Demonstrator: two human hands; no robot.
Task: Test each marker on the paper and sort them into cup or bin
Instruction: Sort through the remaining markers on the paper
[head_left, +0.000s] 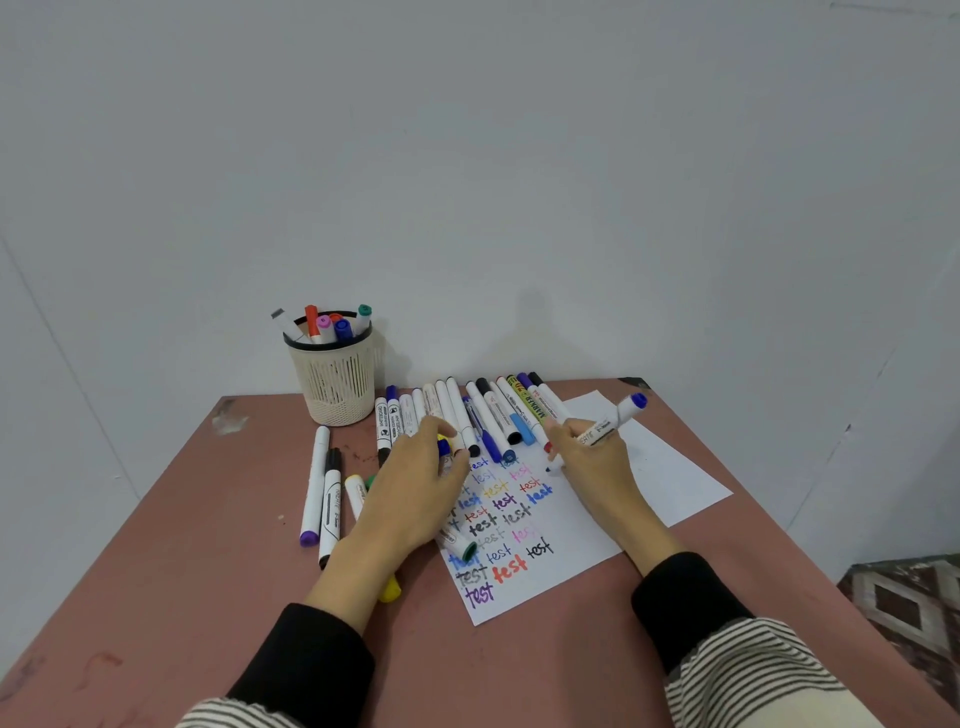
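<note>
A white paper (576, 540) covered with several coloured "test" words lies on the table. My right hand (589, 460) grips a white marker (618, 415) with a blue rear end, and its dark tip touches the paper's upper part. My left hand (415, 488) rests on the paper's left edge and pinches a small blue cap (443, 448). A row of several markers (483, 415) lies just beyond both hands. A beige mesh cup (335, 382) at the back left holds several markers. No bin is in view.
A purple-capped marker (313, 486), a black one (330, 506) and a yellow one (388, 592) lie left of my left hand. A green-capped marker (462, 545) lies on the paper. A second blank sheet (675, 478) lies at the right. The table (519, 670) ends at a white wall.
</note>
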